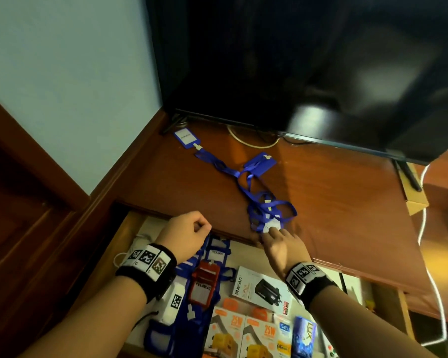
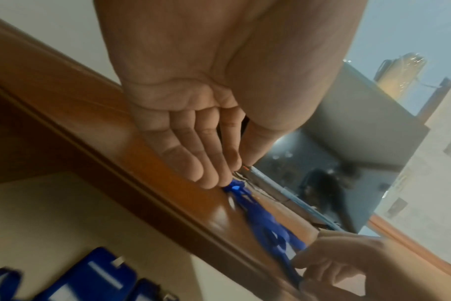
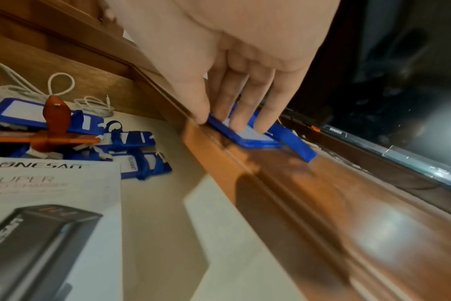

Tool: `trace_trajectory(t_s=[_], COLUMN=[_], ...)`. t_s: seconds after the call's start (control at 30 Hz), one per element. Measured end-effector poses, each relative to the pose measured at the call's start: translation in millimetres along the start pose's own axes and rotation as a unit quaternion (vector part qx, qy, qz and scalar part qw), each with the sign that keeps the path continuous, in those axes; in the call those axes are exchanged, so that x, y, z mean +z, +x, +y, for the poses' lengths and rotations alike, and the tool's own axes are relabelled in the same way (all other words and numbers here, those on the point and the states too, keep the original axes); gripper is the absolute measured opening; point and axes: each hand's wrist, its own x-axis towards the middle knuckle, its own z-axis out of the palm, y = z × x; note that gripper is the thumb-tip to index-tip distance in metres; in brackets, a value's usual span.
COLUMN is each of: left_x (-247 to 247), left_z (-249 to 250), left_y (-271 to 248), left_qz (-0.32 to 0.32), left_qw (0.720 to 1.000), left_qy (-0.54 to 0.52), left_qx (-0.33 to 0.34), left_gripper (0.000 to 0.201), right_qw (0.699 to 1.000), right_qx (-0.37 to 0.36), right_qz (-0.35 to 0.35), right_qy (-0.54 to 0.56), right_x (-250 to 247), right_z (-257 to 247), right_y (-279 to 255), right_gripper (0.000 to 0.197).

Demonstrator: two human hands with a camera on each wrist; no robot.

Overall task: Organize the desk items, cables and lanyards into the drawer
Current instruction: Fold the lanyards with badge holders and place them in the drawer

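A tangle of blue lanyards (image 1: 267, 205) lies on the brown desk (image 1: 347, 202), with a blue badge holder (image 1: 270, 224) (image 3: 255, 140) at the desk's front edge. My right hand (image 1: 268, 232) (image 3: 232, 124) presses straight fingers flat on that holder, and its thumb touches the near corner. Two more blue holders (image 1: 184, 137) (image 1: 260, 164) lie farther back. My left hand (image 1: 202, 228) (image 2: 229, 173) hovers over the open drawer (image 1: 122, 228), loosely curled and holding nothing. Inside the drawer are blue holders (image 3: 131, 138), a red holder (image 1: 204, 282) and a white cable (image 3: 90, 103).
A black TV (image 1: 295, 60) stands at the back of the desk, its foot (image 1: 409, 177) on a cardboard box (image 1: 414, 200). A white cable (image 1: 424, 228) hangs at the right. The drawer also holds a charger box (image 1: 261, 285) and several orange-and-white boxes (image 1: 243, 332).
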Motion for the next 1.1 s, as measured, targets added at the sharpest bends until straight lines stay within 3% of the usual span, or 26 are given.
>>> trace_trajectory(t_s=[0.07,0.1,0.17,0.23,0.3,0.4,0.47,0.6,0.73,0.87,0.93,1.0,1.1], left_x=[-1,0,1,4,9,18,23,27,27,30,30,28,20], left_z=[15,21,33,43,52,64,69,70,68,71,75,89,123], left_y=[1,2,6,10,13,14,12,10,9,12,16,19,24], left_qz=[-0.003,-0.006,-0.017,-0.030,-0.041,-0.053,-0.061,-0.066,-0.059,-0.052,-0.052,-0.066,-0.067], left_qw=[1.000,0.999,0.998,0.997,0.997,0.996,0.995,0.993,0.993,0.990,0.986,0.983,0.978], left_qy=[-0.002,-0.004,-0.006,-0.003,0.001,0.004,0.010,0.024,0.031,0.041,0.059,0.060,0.008], left_qx=[0.029,0.039,0.057,0.070,0.072,0.073,0.076,0.091,0.100,0.123,0.145,0.161,0.198], left_gripper=[0.009,0.008,0.006,0.003,0.003,0.006,0.007,0.010,0.010,0.012,0.028,0.058,0.099], right_qw=[1.000,1.000,0.999,0.996,0.996,0.990,0.988,0.995,0.997,0.978,0.957,0.931,0.902], right_qx=[0.000,0.005,0.008,0.008,0.020,0.038,0.055,0.068,0.059,0.017,-0.007,-0.026,-0.023], right_qz=[-0.010,-0.004,0.040,0.069,0.033,-0.071,-0.083,-0.005,0.038,0.193,0.274,0.346,0.384], right_qy=[-0.003,0.000,0.027,0.055,0.086,0.118,0.122,0.067,0.040,0.080,0.096,0.115,0.196], right_x=[-10,-15,-20,-24,-24,-12,0,16,26,-3,-37,-79,-142], right_z=[6,10,20,33,42,48,45,41,53,79,90,97,100], right_y=[1,1,0,-3,-3,-3,-6,-21,-38,-44,-43,-44,-47], right_gripper=[0.051,0.049,0.027,0.020,0.032,0.068,0.066,0.030,0.029,0.012,0.008,0.003,0.013])
